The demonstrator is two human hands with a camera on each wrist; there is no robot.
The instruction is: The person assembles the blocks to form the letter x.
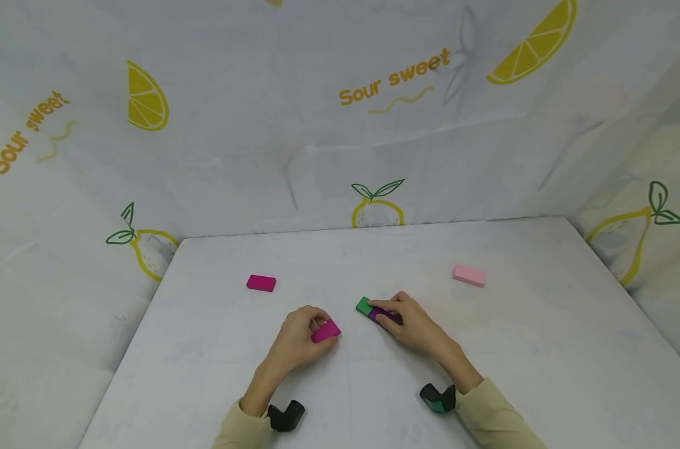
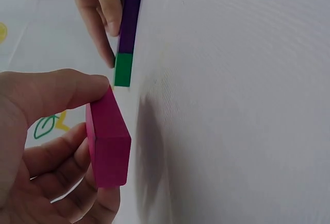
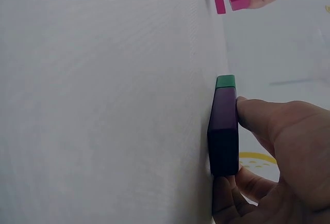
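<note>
My left hand [image 1: 297, 342] pinches a magenta block [image 1: 325, 331] between thumb and fingers. In the left wrist view that block [image 2: 111, 144] is tilted, with its shadow on the table beside it. A little to the right, my right hand [image 1: 417, 325] holds a dark purple block [image 3: 224, 126] by its long sides, thumb on one side and fingers on the other. A green block [image 1: 364, 305] sits end to end with the purple one, forming one straight bar low at the table surface. One right fingertip reaches the green block's edge.
Another magenta block [image 1: 261, 283] lies on the white table [image 1: 216, 374] at the back left. A light pink block [image 1: 470, 275] lies at the back right. White cloth [image 1: 233, 125] with lemon prints hangs behind the table. Black wrist devices [image 1: 286, 416] sit by both sleeves.
</note>
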